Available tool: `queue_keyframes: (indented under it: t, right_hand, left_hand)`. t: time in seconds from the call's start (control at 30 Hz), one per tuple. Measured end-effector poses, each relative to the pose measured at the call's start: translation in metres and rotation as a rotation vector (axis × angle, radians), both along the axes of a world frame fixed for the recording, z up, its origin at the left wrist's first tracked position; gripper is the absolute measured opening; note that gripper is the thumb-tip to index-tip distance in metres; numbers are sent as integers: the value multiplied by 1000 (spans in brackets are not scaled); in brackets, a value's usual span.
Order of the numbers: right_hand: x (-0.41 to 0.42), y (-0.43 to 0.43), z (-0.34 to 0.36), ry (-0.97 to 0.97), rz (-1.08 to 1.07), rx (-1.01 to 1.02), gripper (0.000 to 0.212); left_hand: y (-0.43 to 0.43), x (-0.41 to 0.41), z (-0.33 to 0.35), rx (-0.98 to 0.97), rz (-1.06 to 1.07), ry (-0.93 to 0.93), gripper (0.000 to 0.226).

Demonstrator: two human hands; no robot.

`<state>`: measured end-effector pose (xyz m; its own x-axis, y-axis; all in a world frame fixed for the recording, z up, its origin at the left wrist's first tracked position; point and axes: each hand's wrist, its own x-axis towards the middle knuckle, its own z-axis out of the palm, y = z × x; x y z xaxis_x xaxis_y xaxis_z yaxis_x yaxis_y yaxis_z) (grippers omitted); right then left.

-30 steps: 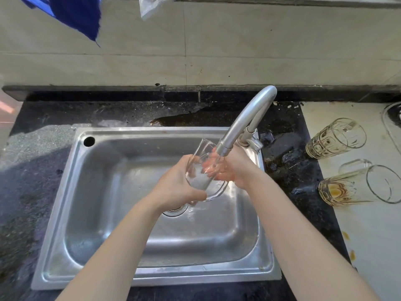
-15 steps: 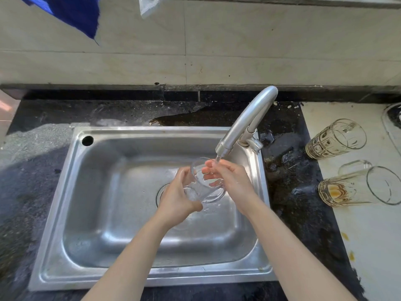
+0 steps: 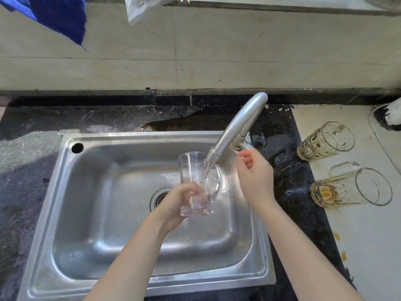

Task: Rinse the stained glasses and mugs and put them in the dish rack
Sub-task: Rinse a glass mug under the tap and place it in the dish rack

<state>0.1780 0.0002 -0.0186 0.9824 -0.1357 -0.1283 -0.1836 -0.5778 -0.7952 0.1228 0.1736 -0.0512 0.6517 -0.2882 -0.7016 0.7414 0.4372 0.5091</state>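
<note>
mug [image 3: 196, 183] now upright over sink [image 3: 91, 213]

Sink [image 3: 91, 213] brushed steel, dull sheen. Faucet [image 3: 238, 124] satin metal. Mug [image 3: 195, 183] clear glossy glass. Surface [image 3: 32, 148] dark speckled stone, wet. Wall tiles [image 3: 238, 51] pale, smooth. Blue cloth [image 3: 58, 16] matt.
</note>
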Motion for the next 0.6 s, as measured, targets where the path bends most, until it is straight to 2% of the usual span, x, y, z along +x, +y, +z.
queue_keyframes:
  t: [0.1,0.2,0.27,0.37,0.43,0.6]
  right_hand:
    - [19,-11,-1,-68,-4,-229,24]
    - [38,-20,-9,110,132,-445,46]
    - [45,-21,-13,180,214,-516,44]
    - [50,-21,-15,118,254,-591,29]
    - [51,-23,-16,67,261,-631,26]
    - [54,-28,-17,14,314,-693,26]
  left_hand:
    - [-12,14,12,-153,196,135,22]
    - [-27,25,19,-274,435,202,24]
    - [-36,31,21,-339,539,216,30]
    - [-44,35,17,-490,667,257,38]
    - [-44,33,11,-596,693,242,45]
    - [-35,11,1,-739,541,173,57]
